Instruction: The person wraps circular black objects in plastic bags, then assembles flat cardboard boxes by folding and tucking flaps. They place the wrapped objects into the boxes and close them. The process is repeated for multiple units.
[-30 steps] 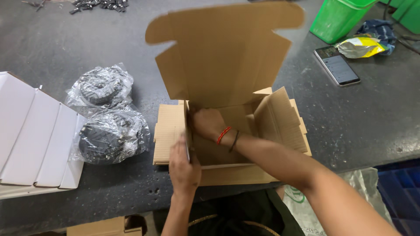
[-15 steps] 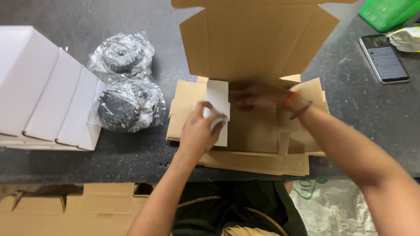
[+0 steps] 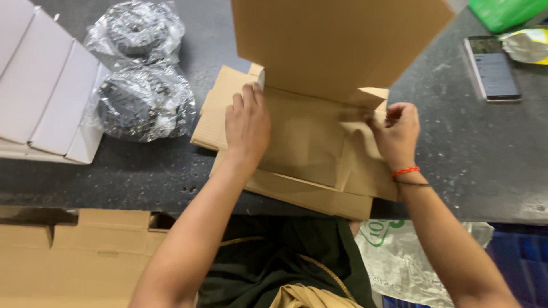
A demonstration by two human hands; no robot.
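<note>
A brown corrugated cardboard box (image 3: 308,142) lies partly folded on the dark table (image 3: 474,154), its big lid flap standing up at the far side. My left hand (image 3: 246,122) presses flat on the box's left side panel, fingers together near the far left corner. At the right side, my right hand (image 3: 397,134) pinches a small side flap, with a red band on its wrist. More flat cardboard lies under the box.
Two plastic-wrapped black round parts (image 3: 142,102) lie left of the box. White folded cartons (image 3: 40,97) sit at the far left. A phone (image 3: 494,68), a green bin (image 3: 502,11) and a yellow packet (image 3: 528,45) are far right. Flat cardboard (image 3: 74,251) lies below the table edge.
My left hand has gone from gripping a white-faced flap to pressing flat on the left panel. My right hand has shifted from the box's middle to the right flap. The view moved closer.
</note>
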